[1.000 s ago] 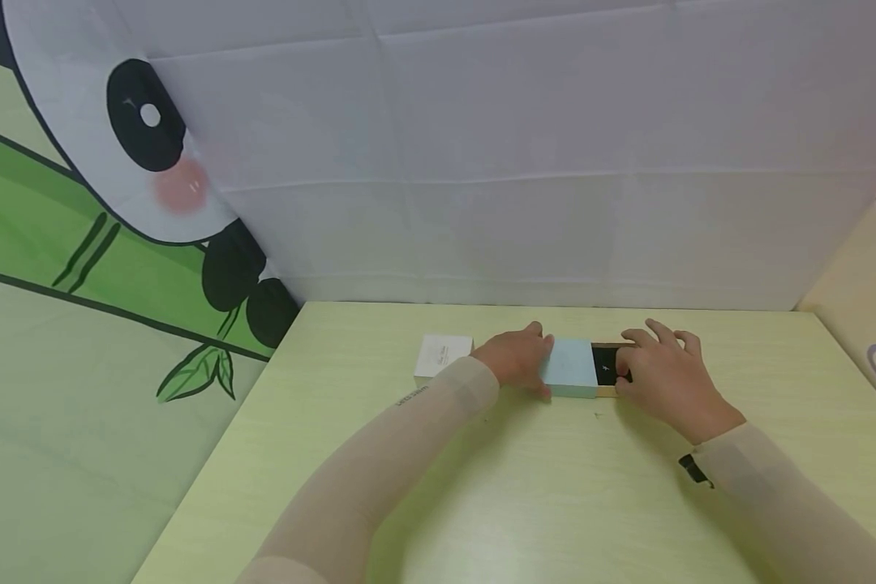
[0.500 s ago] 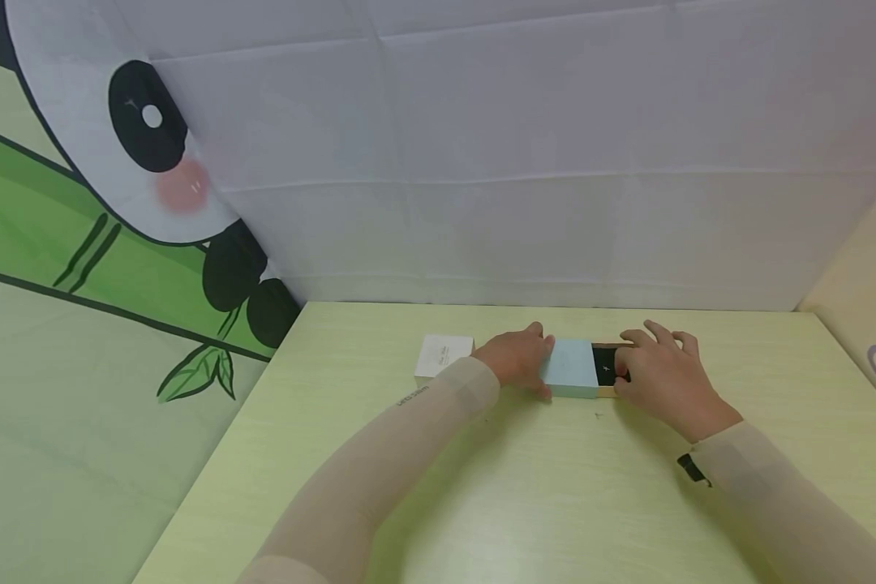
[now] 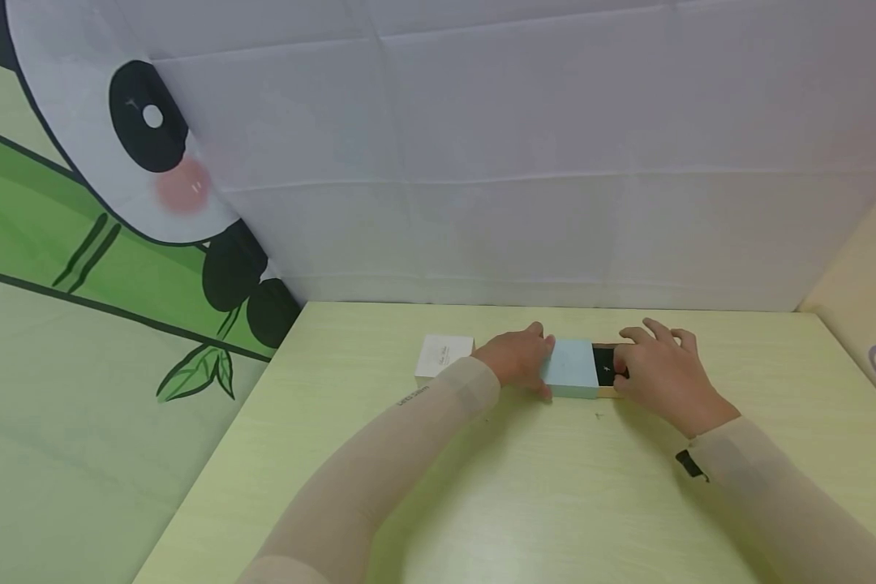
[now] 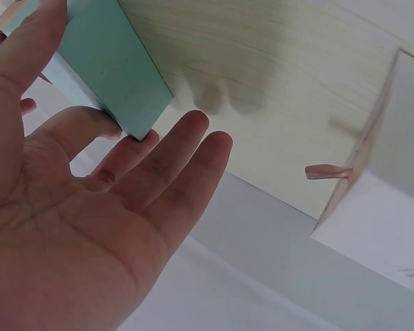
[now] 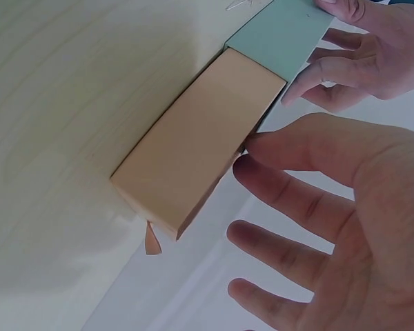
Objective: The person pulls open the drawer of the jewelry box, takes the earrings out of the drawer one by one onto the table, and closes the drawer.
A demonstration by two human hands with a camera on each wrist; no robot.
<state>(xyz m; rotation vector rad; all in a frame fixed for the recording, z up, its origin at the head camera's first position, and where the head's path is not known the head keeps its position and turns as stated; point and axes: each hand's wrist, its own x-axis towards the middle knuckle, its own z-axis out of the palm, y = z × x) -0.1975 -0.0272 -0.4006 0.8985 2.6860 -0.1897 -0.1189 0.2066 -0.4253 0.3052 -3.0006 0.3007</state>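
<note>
A light blue box sleeve (image 3: pixel 573 367) lies on the table, with a tan drawer (image 5: pixel 193 138) pulled partway out of its right end. My left hand (image 3: pixel 514 358) holds the sleeve at its left end, thumb on the near side and fingers at the far side. Inside the drawer shows a black insert (image 3: pixel 603 365) with a small white mark. Over it, my right hand (image 3: pixel 667 381) has thumb and index fingertips together at the insert, other fingers spread. Whatever lies between those tips is hidden. A ribbon tab (image 5: pixel 152 238) hangs from the drawer's end.
Left of my left hand stands a white box (image 3: pixel 444 354) with small print; its ribbon tab (image 4: pixel 326 172) sticks out toward the sleeve. The pale wooden table (image 3: pixel 540 495) reaches back to a white cloth backdrop (image 3: pixel 496 162). A tiny dark speck (image 3: pixel 599 416) lies before the drawer.
My right hand and wrist have shifted very slightly left. My left hand, the sleeve and the drawer look the same.
</note>
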